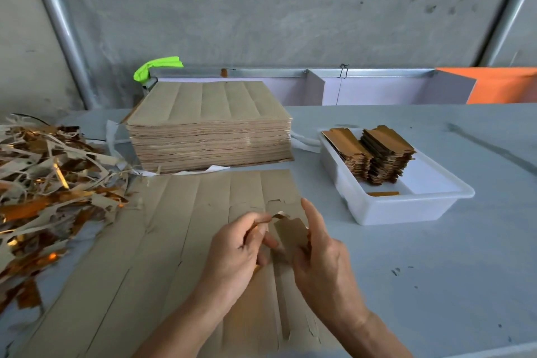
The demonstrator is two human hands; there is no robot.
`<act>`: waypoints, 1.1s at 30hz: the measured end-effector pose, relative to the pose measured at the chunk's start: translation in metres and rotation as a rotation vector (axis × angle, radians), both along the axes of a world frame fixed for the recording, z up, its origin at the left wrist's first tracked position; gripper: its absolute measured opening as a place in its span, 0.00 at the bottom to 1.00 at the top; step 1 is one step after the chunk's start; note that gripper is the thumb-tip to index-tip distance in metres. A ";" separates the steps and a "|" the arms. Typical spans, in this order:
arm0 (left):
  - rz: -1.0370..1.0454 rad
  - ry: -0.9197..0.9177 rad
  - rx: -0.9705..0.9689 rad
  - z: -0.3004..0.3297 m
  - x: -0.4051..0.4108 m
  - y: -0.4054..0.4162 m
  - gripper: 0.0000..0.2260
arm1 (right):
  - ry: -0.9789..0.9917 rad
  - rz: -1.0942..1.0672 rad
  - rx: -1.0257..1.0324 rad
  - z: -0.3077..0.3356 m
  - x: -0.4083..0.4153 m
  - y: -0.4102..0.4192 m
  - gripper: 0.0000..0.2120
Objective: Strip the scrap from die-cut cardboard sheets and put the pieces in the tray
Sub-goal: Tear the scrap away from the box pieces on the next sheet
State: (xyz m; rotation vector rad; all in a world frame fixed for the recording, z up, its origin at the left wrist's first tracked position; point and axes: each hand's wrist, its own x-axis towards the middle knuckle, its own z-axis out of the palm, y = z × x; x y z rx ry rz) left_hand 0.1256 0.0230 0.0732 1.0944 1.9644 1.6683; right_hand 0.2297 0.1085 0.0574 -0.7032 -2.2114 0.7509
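A die-cut cardboard sheet lies flat on the table in front of me, scored into long strips. Over its right part, my left hand pinches a thin scrap strip that curls up from the sheet. My right hand holds a small cut piece by its right edge, index finger pointing up. The white tray stands to the right and holds two stacks of finished pieces.
A thick stack of uncut sheets sits behind the working sheet. A heap of torn scrap strips covers the table's left side. A grey wall and a metal rail close off the back; an orange panel is at far right.
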 end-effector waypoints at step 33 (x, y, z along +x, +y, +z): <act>0.244 0.572 -0.297 -0.018 -0.025 -0.013 0.07 | -0.612 -0.092 -0.025 -0.009 0.038 0.035 0.16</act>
